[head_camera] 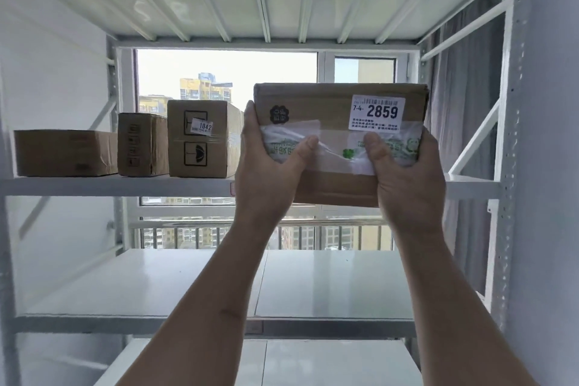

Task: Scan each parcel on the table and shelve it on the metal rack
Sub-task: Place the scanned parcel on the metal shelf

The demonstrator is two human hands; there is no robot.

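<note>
— Where is the parcel right now?

— The cardboard parcel [338,141] is held up in the air in front of the white metal rack [507,135], level with the shelf [94,185] that already carries boxes. Its lower part hangs below that shelf's front edge, towards the right end, so it is not resting on the board. Whether it touches the edge I cannot tell.

— What is on the parcel?

— A white label [377,112] near its upper right corner, with a barcode and "7-4-2859". A band of clear tape with green print [338,147] crosses its middle, and a small dark stamp sits near the upper left.

— And the hands?

— Both hold it. The left hand [269,166] grips the left side, thumb curled across the tape on the front, fingers out of sight behind. The right hand [407,178] grips the right side the same way, thumb pressed on the tape just under the label.

— What else stands on that shelf?

— Three cardboard boxes in a row along the left half. A low, wide box [64,152] sits at the left end. Beside it stands a taller narrow box [142,144], and next to that a tall box [200,138] with a sticker reading "1042" and printed handling symbols. The tall one stands just left of the held parcel.

— Anything further out?

— Two white shelves [188,288] lower down, a window [225,75] behind the rack showing apartment blocks, and a grey curtain [466,103] on the right.
</note>
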